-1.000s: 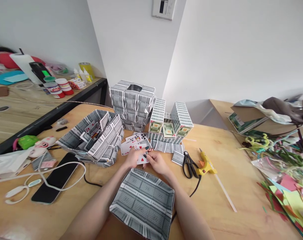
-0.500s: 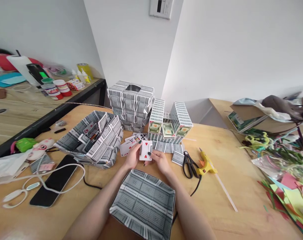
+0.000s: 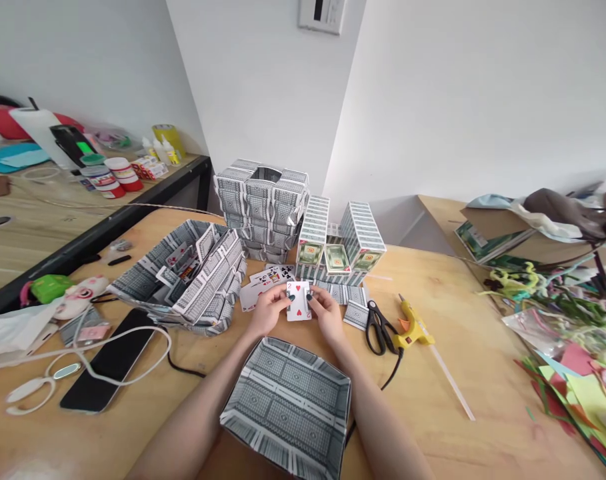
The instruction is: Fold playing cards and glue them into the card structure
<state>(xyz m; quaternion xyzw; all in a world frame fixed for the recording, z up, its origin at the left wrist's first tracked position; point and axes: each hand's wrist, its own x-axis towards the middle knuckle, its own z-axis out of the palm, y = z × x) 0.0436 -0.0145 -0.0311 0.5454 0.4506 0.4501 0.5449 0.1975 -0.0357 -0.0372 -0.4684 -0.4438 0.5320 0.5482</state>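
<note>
A two of hearts playing card stands face toward me between my hands. My left hand pinches its left edge with the thumb on the face; my right hand pinches the right edge. Below them, between my forearms, sits an open box made of grey-backed cards. Loose cards lie face up beyond my left hand. Several cards lie back side up to the right of my right hand. A larger card-built basket at the left holds more cards.
A tall card-built structure and stacked card packs stand at the back. Black scissors and a yellow glue gun lie to the right. A phone and white cable are at left. Paper scraps cover the far right.
The card has shifted slightly right and been straightened, with its index now showing. My left hand moved from its top edge to its left side; my right thumb moved to the right edge.
</note>
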